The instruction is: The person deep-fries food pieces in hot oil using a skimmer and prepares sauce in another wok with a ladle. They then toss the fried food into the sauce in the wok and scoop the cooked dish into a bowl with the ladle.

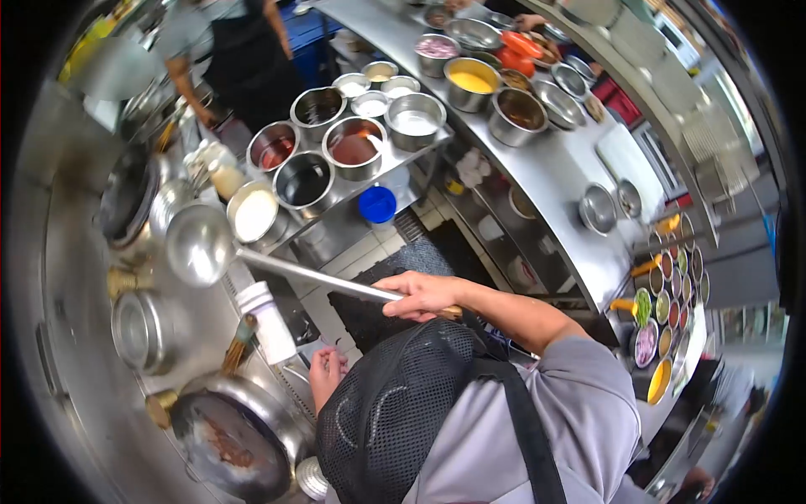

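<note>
My right hand (424, 296) grips the handle of a large steel ladle (200, 245). Its round bowl is raised beside the pot of white liquid (253, 212). My left hand (327, 374) is low beside the black mesh cap (395, 403), its fingers curled; what they hold, if anything, is hidden. Near this hand stands a white cylindrical container (267, 322), with a bamboo brush (238, 344) beside it. Below lies a dark wok (231, 445) with brown food inside.
Steel pots of dark and red liquids (354, 149) stand on a shelf ahead. A long steel counter (537, 181) holds bowls and ingredients. Another person in a dark apron (252, 67) stands at the upper left. A blue-lidded tub (378, 204) sits below the shelf.
</note>
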{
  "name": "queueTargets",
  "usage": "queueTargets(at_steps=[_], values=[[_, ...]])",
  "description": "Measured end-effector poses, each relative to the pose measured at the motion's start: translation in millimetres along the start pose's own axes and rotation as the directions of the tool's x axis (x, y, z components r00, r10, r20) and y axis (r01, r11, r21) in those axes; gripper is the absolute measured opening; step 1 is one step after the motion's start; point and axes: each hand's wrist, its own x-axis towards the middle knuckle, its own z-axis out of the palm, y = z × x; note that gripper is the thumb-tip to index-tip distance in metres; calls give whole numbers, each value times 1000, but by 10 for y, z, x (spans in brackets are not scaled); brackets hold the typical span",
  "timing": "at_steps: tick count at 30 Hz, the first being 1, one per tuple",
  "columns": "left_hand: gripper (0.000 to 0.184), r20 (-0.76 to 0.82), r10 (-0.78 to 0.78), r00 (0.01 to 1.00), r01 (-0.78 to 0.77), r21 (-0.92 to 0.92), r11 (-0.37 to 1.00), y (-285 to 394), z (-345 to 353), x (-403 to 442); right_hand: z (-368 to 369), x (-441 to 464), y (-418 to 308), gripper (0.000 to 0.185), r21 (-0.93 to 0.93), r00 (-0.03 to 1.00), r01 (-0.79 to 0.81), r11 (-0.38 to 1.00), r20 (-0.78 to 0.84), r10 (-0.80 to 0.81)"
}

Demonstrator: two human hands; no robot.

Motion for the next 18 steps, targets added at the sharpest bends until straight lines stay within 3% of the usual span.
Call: queueTargets(at_steps=[2,4,6,7,9,10,14,16,18], values=[[18,167,30,985,-29,-8,1000,341,289,129,-137,-446,87,54,70,985,-4,998,-171,16],[18,211,68,975,-76,30,997,458,575,299,-206,-877,85,55,106,932,75,991,-361,-32],[18,341,108,934,-144,80,986,678,915,463,-300,-1236,130,57,64,816,119,991,-575,-61],[18,381,133,915,-148,11,989,643,1088,595,-376,-1382,198,60,79,773,190,979,-626,-100],[18,461,139,877,-144,-24,989,651,1501,860,-517,-1670,312,60,-16,574,189,982,-809,-124],[19,529,146,836,-134,-63,989,726,1720,990,-622,-1789,340,59,-50,469,163,985,-875,-122],[21,617,190,764,-120,-154,981,1159,2821,1408,-1044,-2315,230,57,-223,231,-143,964,-955,-187],[21,607,254,753,-153,-214,965,1357,3418,1635,-1251,-2528,142,57,-174,180,-243,954,-975,-132],[23,570,307,762,-181,-268,946,1533,3966,1869,-1521,-2686,214,57,-278,142,-377,883,-960,-241]])
